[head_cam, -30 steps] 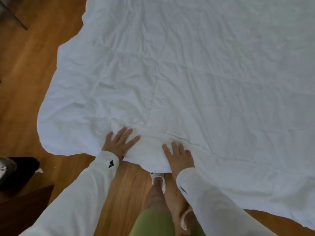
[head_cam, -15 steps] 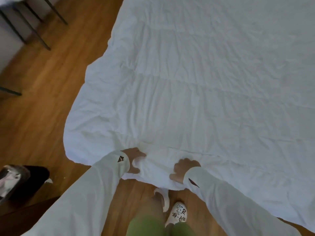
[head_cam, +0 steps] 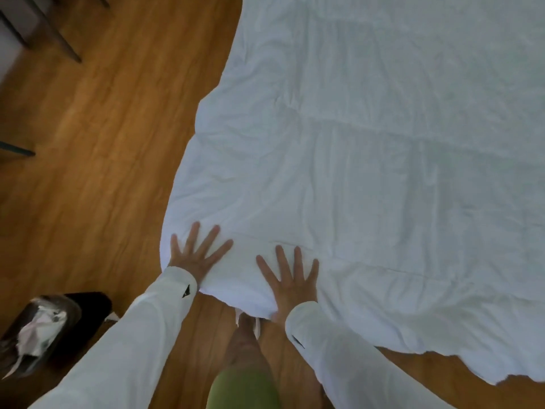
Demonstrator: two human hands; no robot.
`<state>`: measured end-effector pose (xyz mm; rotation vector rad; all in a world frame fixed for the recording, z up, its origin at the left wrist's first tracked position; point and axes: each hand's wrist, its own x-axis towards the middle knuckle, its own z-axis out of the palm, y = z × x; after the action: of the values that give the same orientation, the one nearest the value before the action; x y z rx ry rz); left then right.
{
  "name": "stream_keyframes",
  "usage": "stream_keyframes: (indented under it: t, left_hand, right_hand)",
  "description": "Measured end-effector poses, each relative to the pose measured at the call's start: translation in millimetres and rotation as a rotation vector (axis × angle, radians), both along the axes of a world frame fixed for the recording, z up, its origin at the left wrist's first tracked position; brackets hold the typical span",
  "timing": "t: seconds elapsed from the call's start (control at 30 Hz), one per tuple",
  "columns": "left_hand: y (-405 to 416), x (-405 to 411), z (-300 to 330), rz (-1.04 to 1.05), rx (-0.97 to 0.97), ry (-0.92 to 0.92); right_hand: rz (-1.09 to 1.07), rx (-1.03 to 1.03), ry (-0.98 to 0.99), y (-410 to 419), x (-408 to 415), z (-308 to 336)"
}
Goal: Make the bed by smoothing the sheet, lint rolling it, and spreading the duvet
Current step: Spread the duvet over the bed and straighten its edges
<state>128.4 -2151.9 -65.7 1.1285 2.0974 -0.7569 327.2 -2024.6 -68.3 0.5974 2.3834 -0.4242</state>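
A white quilted duvet (head_cam: 368,160) lies spread over the bed and fills the right and middle of the view, with wrinkles and stitched seams across it. Its near corner hangs over the bed's edge above the floor. My left hand (head_cam: 196,255) presses flat on that corner with fingers spread wide. My right hand (head_cam: 292,278) lies flat beside it, fingers straight and splayed, pressing the duvet's near edge. Both arms wear white sleeves. The sheet under the duvet is hidden.
Wooden floor (head_cam: 97,160) runs along the bed's left side. A small bin (head_cam: 38,332) lined with plastic and holding crumpled paper stands at the lower left. Dark furniture legs (head_cam: 59,39) stand at the top left. My foot in a white slipper (head_cam: 247,323) is below the duvet corner.
Half a second ago both hands were curled, gripping the duvet edge. Now they lie flat with fingers spread on the duvet, and the view has shifted left along the bed.
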Motion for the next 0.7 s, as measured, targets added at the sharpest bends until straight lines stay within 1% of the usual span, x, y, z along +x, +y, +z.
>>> stream_keyframes:
  t: [0.07,0.13,0.2,0.23,0.3,0.33,0.37,0.4,0.43,0.47,0.53,0.57,0.6,0.67,0.7]
  left_hand:
    - [-8,-15,0,-0.079,0.083,-0.077]
    - [-5,-39,-6,-0.125,0.081,-0.181]
    - [17,-61,9,-0.129,0.049,-0.23]
    - [28,-71,13,-0.161,0.035,-0.266]
    - [44,-77,13,-0.311,0.033,-0.307]
    - [47,-76,11,-0.323,-0.005,-0.292]
    - [46,-68,10,-0.265,-0.055,-0.252]
    - [37,-62,10,-0.274,-0.131,-0.207]
    - [28,-53,10,-0.346,-0.223,-0.18]
    - [12,-41,4,-0.356,-0.277,-0.223]
    - [-8,-33,4,-0.305,-0.29,-0.366]
    - [-23,-29,-1,-0.321,-0.311,-0.376]
    - [-34,-26,-4,-0.206,-0.324,-0.385]
    - [-51,-42,3,0.051,-0.404,-0.333]
    - [-50,-52,2,0.082,-0.387,-0.289]
  right_hand:
    - [-0.042,0.04,-0.06,-4,-28,2]
    - [-0.038,0.038,-0.067,3,-45,11]
    - [-0.029,-0.036,-0.07,23,-57,24]
    - [-0.065,-0.1,-0.086,36,-63,32]
    - [-0.178,-0.198,-0.087,58,-74,42]
    - [-0.184,-0.214,-0.091,62,-77,44]
    - [-0.142,-0.228,-0.123,56,-79,47]
    - [-0.076,-0.248,-0.168,46,-78,44]
    - [-0.026,-0.28,-0.213,30,-72,37]
    - [0.006,-0.306,-0.26,12,-64,29]
    - [0.024,-0.315,-0.336,-15,-45,18]
    - [0.026,-0.322,-0.367,-24,-37,15]
    - [0.009,-0.328,-0.382,-30,-30,13]
    - [-0.117,-0.364,-0.363,-34,-23,18]
    - [-0.2,-0.39,-0.319,-33,-25,22]
